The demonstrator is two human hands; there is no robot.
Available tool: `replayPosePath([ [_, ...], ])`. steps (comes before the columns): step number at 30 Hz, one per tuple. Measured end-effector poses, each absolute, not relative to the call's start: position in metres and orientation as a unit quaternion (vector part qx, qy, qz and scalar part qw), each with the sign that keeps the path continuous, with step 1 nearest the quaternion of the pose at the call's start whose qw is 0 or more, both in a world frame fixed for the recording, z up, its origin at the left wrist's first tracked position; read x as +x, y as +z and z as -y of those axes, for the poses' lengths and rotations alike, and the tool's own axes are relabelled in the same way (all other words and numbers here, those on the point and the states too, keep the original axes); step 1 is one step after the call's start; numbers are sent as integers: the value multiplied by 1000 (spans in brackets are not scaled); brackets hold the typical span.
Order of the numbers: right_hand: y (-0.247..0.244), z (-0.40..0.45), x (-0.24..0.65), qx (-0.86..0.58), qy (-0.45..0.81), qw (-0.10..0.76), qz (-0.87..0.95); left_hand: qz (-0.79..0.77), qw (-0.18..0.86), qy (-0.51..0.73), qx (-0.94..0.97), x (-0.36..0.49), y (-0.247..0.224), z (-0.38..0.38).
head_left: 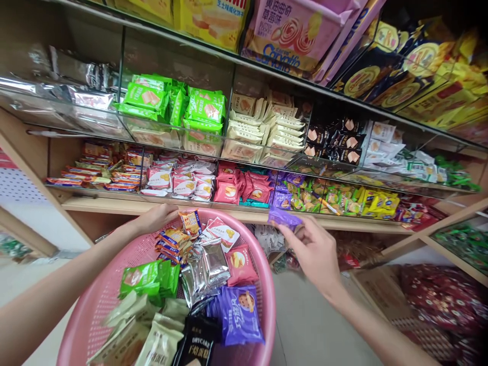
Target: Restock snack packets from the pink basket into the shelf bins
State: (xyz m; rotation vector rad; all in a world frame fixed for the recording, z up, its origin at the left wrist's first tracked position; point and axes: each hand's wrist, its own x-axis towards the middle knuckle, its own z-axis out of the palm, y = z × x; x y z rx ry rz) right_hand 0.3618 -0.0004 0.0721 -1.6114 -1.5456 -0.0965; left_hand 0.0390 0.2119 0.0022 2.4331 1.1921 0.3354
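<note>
My left hand [157,218] is at the far rim of a pink basket [267,300], its fingertips beside an orange-and-blue snack packet [190,222]. Between the thumb and fingers of my right hand [314,249] is a purple packet [282,217], held just in front of the lower shelf, right of the basket. Inside the basket lie green packets [148,279], silver packets [213,262], a red packet [242,264], purple packets [242,312], cream packets [158,343] and a black packet [198,340].
Glass-fronted shelves hold green packs [206,109], cream packs [247,132], red packets [227,190], purple packets [282,199] and yellow packets [381,203]. A wooden ledge [133,207] runs behind the basket. Dark red bags [446,300] and a cardboard box [375,295] are at the lower right.
</note>
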Motion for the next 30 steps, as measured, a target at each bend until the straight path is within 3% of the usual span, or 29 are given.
replayPosePath([
  [3, 72, 14, 338, -675, 197, 445, 555, -429, 204, 120, 872, 37, 1, -212],
  [5, 68, 18, 332, -669, 281, 445, 525, -425, 205, 123, 873, 37, 1, -212],
  [14, 60, 20, 327, -664, 371, 429, 487, -427, 197, 123, 874, 38, 4, -209],
  [21, 62, 37, 310, -647, 527, 348, 426, -423, 202, 125, 874, 40, 9, -207],
  [30, 50, 43, 307, -633, 558, 332, 420, -432, 211, 113, 869, 39, 8, -209],
])
